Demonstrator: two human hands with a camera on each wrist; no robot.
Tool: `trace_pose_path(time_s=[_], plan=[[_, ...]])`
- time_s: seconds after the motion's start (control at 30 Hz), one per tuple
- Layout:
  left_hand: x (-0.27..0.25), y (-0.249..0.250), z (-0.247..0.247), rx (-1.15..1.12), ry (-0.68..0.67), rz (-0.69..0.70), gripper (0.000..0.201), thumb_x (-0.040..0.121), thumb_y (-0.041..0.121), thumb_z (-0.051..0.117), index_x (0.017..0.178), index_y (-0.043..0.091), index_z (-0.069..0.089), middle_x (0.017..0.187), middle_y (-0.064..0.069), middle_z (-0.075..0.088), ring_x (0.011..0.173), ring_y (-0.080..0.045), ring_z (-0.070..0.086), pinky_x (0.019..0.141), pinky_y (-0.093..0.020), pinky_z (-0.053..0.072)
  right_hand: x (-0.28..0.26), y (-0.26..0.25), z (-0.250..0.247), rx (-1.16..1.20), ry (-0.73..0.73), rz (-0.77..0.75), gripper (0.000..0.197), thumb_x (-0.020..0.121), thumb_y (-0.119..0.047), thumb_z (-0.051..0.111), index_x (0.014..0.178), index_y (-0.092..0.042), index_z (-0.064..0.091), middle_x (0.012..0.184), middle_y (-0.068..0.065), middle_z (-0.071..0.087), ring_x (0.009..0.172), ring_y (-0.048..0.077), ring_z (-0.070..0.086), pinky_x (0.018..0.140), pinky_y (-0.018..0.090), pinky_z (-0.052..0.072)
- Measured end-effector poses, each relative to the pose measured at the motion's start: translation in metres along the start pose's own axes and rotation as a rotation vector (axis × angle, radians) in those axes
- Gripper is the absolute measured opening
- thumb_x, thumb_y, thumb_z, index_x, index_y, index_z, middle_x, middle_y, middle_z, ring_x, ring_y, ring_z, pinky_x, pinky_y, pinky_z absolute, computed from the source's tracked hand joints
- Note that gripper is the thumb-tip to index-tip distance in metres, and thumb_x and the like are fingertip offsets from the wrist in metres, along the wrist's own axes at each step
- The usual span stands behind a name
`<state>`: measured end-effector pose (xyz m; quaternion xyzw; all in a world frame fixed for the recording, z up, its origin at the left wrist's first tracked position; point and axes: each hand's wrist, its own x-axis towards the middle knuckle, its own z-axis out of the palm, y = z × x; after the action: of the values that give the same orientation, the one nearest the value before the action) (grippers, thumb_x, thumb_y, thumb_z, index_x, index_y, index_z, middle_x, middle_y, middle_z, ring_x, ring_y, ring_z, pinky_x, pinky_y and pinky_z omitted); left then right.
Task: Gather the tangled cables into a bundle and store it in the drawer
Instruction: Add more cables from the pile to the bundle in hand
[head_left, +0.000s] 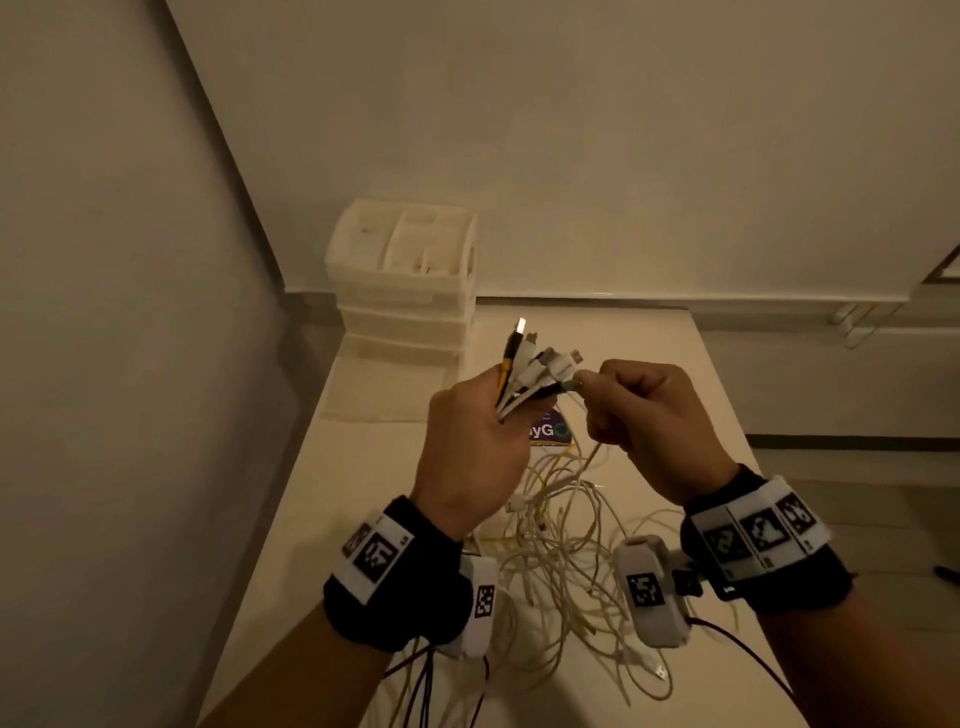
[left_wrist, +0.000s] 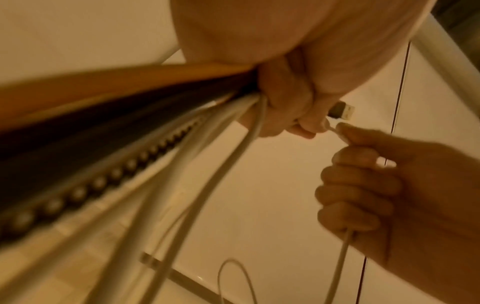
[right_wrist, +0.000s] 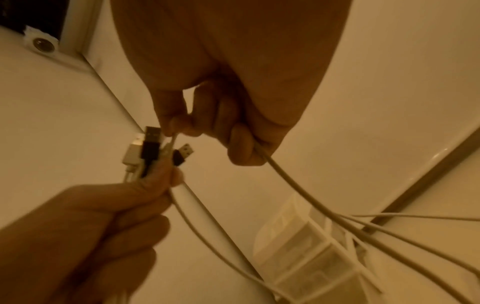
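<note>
My left hand (head_left: 475, 441) is raised over the table and grips a bunch of cable ends (head_left: 535, 371), white, black and one yellow, with USB plugs fanning upward. My right hand (head_left: 641, 415) is just to its right and pinches the plug end of one white cable (head_left: 574, 385) between thumb and forefinger, the cord running through its curled fingers (right_wrist: 242, 148). The plug tips nearly touch the left-hand bunch (right_wrist: 148, 150). The rest of the cables (head_left: 566, 551) hang down in a tangle on the table. The white drawer unit (head_left: 408, 291) stands at the table's far left corner.
A purple card or packet (head_left: 550, 431) lies on the table (head_left: 649, 353) under my hands. The walls meet close behind the drawer unit. The table's left edge runs along the grey wall. A folded white cloth or sheet (head_left: 374, 389) lies before the drawers.
</note>
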<state>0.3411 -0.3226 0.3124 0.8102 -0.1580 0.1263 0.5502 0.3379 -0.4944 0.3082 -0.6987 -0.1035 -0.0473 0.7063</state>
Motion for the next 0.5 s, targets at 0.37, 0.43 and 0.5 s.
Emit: trace_pose_path(time_s=[0.37, 0.43, 0.5], plan=[[0.029, 0.022, -0.058, -0.188, 0.506, 0.089, 0.017, 0.088, 0.025, 0.069, 0.090, 0.008, 0.069, 0.069, 0.006, 0.064, 0.063, -0.002, 0.062, 0.057, -0.025, 0.047, -0.029, 0.107, -0.008, -0.272, -0.050, 0.109, 0.031, 0.095, -0.028, 0.054, 0.065, -0.030, 0.060, 0.058, 0.007, 0.053, 0.055, 0.017, 0.050, 0.058, 0.036, 0.044], [0.032, 0.018, -0.074, -0.231, 0.597, 0.097, 0.035, 0.085, 0.038, 0.070, 0.089, 0.004, 0.067, 0.073, -0.023, 0.063, 0.066, -0.041, 0.063, 0.057, -0.044, 0.049, -0.031, 0.118, -0.014, -0.276, -0.030, 0.139, 0.033, 0.098, -0.016, 0.052, 0.066, -0.022, 0.061, 0.058, 0.002, 0.051, 0.055, 0.013, 0.047, 0.057, 0.033, 0.041], [0.032, 0.018, -0.083, -0.206, 0.610, 0.090, 0.037, 0.084, 0.041, 0.070, 0.092, 0.004, 0.066, 0.079, -0.030, 0.061, 0.070, -0.050, 0.059, 0.060, -0.046, 0.048, -0.034, 0.120, -0.017, -0.292, 0.008, 0.173, 0.034, 0.099, -0.013, 0.051, 0.066, -0.014, 0.060, 0.058, -0.001, 0.050, 0.054, 0.012, 0.045, 0.057, 0.033, 0.039]])
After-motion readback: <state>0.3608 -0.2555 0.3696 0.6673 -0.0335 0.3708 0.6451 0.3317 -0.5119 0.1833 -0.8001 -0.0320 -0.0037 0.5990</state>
